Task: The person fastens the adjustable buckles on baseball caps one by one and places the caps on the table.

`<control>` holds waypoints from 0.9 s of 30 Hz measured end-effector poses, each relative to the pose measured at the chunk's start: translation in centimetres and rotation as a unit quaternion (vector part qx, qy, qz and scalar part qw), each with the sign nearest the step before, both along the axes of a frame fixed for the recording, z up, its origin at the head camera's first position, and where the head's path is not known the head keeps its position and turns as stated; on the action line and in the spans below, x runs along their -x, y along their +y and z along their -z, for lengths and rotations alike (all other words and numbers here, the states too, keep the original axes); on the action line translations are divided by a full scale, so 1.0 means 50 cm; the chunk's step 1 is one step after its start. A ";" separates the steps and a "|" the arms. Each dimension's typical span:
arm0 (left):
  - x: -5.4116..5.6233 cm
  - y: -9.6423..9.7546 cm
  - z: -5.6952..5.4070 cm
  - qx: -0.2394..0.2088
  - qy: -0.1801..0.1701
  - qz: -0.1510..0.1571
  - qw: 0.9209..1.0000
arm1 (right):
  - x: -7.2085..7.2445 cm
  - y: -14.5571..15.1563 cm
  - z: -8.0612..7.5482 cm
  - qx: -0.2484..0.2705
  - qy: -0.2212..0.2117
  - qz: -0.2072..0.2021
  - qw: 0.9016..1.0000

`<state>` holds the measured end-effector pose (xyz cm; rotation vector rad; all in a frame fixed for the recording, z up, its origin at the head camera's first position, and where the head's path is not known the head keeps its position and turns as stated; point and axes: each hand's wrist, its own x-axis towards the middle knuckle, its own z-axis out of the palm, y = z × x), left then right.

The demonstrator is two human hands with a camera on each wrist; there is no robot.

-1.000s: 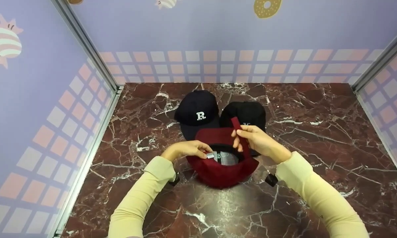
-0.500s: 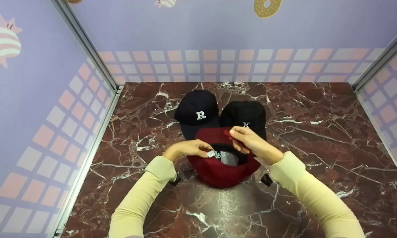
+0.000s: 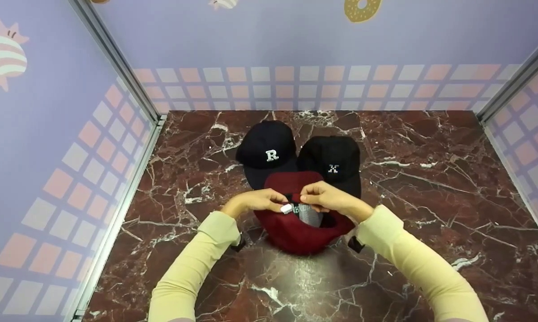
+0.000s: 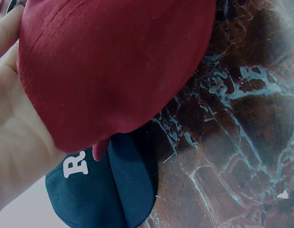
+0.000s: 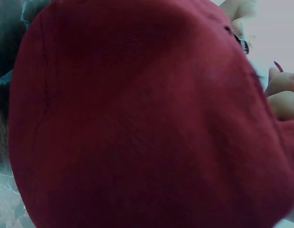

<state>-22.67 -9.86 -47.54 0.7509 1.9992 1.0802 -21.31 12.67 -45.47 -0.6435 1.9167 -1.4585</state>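
A dark red baseball cap [image 3: 300, 235] sits with its opening toward me and its brim pointing away. My left hand [image 3: 256, 200] grips its back edge on the left, thumb beside a small silver buckle [image 3: 286, 209]. The loose end of the red strap [image 3: 296, 197] is pinched between thumb and fingers of my right hand [image 3: 331, 198], close to the buckle. White-green lettering shows inside the crown. In the left wrist view the cap [image 4: 118, 66] hides most of my fingers; in the right wrist view the cap [image 5: 137, 123] fills nearly everything.
Behind the red cap lie a navy cap [image 3: 269, 145] with a white R and a black cap [image 3: 334, 154] with a small white emblem. The red brim overlaps both in the head view. All rest on a dark red marbled table [image 3: 430, 188] between patterned walls [image 3: 296, 44].
My right hand has moved left and slightly down, bringing the strap end from over the black cap to beside the buckle. My left hand stays at the edge; the buckle has tilted slightly.
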 end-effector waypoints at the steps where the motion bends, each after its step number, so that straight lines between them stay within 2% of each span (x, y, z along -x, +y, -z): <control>1: 0.000 0.000 0.000 -0.001 0.003 0.001 1.000 | 0.000 -0.001 0.002 -0.005 -0.002 -0.007 1.000; 7: 0.002 0.000 0.002 -0.007 0.012 0.005 1.000 | -0.001 -0.009 0.014 -0.026 -0.018 -0.026 0.999; 16: 0.002 -0.001 0.003 -0.003 0.040 0.009 0.999 | -0.003 -0.014 0.019 -0.034 -0.066 0.006 0.997; 22: 0.002 -0.002 0.004 -0.012 0.036 0.005 0.999 | -0.004 -0.011 0.017 -0.033 -0.088 0.018 0.995; 27: 0.001 -0.002 0.001 -0.014 0.035 0.002 0.999 | -0.002 -0.010 0.020 -0.035 -0.098 0.013 0.995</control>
